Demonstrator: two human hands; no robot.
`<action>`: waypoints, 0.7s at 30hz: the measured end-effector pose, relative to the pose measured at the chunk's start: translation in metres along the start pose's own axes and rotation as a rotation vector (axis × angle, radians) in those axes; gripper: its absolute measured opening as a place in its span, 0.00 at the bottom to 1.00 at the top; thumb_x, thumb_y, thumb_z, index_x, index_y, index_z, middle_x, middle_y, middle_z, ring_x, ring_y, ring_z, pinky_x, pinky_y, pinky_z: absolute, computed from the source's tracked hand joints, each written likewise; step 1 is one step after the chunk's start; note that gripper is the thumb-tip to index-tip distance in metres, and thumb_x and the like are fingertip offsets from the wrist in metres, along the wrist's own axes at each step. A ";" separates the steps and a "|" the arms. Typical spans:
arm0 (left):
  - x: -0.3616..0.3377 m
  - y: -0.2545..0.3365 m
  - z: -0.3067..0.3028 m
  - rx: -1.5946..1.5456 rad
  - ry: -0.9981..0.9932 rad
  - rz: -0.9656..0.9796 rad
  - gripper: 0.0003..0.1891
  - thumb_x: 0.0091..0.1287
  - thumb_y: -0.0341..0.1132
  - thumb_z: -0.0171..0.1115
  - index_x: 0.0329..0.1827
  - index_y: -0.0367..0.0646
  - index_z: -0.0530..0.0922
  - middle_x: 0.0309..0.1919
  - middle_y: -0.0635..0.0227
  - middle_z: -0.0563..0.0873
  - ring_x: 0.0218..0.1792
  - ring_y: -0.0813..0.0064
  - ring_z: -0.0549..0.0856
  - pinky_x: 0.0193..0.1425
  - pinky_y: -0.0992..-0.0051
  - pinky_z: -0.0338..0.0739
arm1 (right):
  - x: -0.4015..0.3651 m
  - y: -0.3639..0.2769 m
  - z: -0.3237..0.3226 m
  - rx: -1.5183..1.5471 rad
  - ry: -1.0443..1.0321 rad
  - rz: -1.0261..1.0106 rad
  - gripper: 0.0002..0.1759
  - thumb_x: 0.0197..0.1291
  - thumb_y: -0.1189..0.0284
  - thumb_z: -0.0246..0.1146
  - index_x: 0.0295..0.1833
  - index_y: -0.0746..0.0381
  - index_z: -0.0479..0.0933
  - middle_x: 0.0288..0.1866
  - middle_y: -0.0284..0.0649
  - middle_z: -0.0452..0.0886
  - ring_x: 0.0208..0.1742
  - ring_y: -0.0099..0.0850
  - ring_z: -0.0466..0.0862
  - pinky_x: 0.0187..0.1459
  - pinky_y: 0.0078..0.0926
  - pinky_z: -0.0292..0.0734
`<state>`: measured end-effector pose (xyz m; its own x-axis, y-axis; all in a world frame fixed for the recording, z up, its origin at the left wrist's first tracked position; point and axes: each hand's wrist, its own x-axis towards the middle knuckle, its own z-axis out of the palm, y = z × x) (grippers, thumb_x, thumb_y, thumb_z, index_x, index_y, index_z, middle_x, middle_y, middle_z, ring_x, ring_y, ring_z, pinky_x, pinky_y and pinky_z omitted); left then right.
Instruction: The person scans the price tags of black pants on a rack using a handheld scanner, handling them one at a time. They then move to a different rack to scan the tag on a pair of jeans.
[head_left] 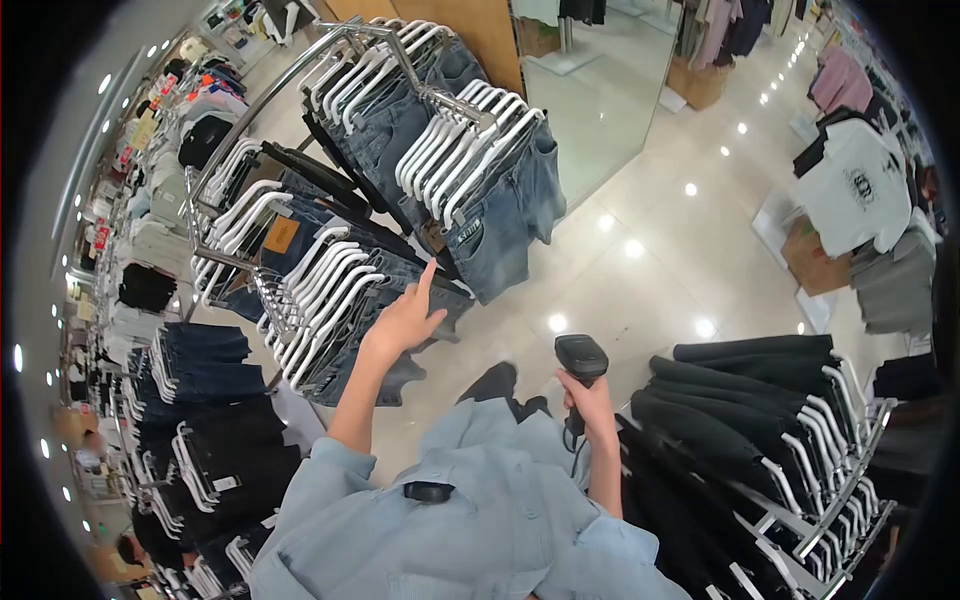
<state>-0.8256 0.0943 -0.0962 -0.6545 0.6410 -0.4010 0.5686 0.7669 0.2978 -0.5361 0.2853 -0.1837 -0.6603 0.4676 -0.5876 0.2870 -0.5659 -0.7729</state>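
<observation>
My right hand (594, 408) is wrapped round the grip of a black barcode scanner (581, 355), whose head faces forward and whose cord hangs down below the hand. Reaching out ahead, my left hand (403, 318) has its index finger stretched and thumb apart, with nothing in it. Its fingertip overlaps the lower edge of the hanging jeans shorts (505, 245) in this view. Beside the left wrist hang more denim pieces (340, 375) on white hangers (320, 290).
A chrome rack (265, 95) carries the denim. Dark trousers (720, 400) hang on a rack close by my right side. Black and navy garments (235, 450) hang at the left. A mirror (590, 100) stands ahead, and shiny tiled floor (640, 290) runs between the racks.
</observation>
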 end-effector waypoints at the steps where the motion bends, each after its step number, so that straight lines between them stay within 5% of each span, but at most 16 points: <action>1: 0.008 -0.001 0.000 0.047 0.008 0.013 0.50 0.73 0.44 0.65 0.89 0.53 0.39 0.62 0.39 0.78 0.60 0.36 0.82 0.65 0.48 0.79 | -0.001 -0.001 -0.002 0.015 0.025 -0.006 0.11 0.65 0.70 0.74 0.43 0.65 0.80 0.23 0.29 0.74 0.21 0.18 0.73 0.26 0.22 0.68; 7: 0.068 0.010 0.007 0.011 -0.018 0.212 0.51 0.72 0.44 0.66 0.89 0.50 0.40 0.70 0.36 0.71 0.68 0.32 0.75 0.71 0.48 0.74 | -0.003 0.010 -0.025 0.096 0.108 0.027 0.10 0.64 0.70 0.74 0.41 0.63 0.82 0.23 0.28 0.76 0.21 0.17 0.73 0.25 0.22 0.65; 10: 0.109 0.023 -0.002 0.025 0.126 0.252 0.49 0.72 0.42 0.68 0.86 0.36 0.46 0.77 0.33 0.64 0.76 0.36 0.66 0.79 0.54 0.65 | -0.010 0.007 -0.037 0.102 0.186 0.043 0.10 0.64 0.69 0.75 0.39 0.62 0.82 0.22 0.28 0.76 0.21 0.17 0.73 0.25 0.23 0.65; 15: 0.188 0.033 -0.013 0.233 0.267 0.147 0.47 0.71 0.46 0.68 0.81 0.24 0.53 0.69 0.35 0.72 0.70 0.36 0.74 0.72 0.52 0.73 | -0.004 0.000 -0.058 0.030 0.279 0.021 0.11 0.63 0.68 0.75 0.37 0.62 0.82 0.20 0.30 0.76 0.20 0.18 0.73 0.25 0.24 0.65; 18: 0.235 0.039 -0.010 0.250 0.406 0.187 0.41 0.70 0.46 0.68 0.74 0.22 0.62 0.60 0.39 0.79 0.61 0.41 0.81 0.63 0.48 0.78 | 0.004 -0.016 -0.063 0.069 0.355 0.017 0.12 0.65 0.71 0.74 0.47 0.66 0.80 0.26 0.30 0.77 0.22 0.19 0.73 0.25 0.23 0.68; 21: 0.266 0.048 -0.013 0.156 0.437 0.173 0.32 0.71 0.44 0.67 0.63 0.22 0.69 0.54 0.30 0.81 0.58 0.35 0.82 0.64 0.49 0.77 | 0.021 -0.030 -0.063 0.069 0.348 0.011 0.10 0.66 0.71 0.72 0.43 0.65 0.81 0.26 0.29 0.77 0.22 0.18 0.73 0.25 0.22 0.66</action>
<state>-0.9792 0.3022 -0.1772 -0.6727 0.7380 0.0531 0.7333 0.6554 0.1810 -0.5151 0.3551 -0.1883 -0.3778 0.6578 -0.6516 0.2372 -0.6115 -0.7548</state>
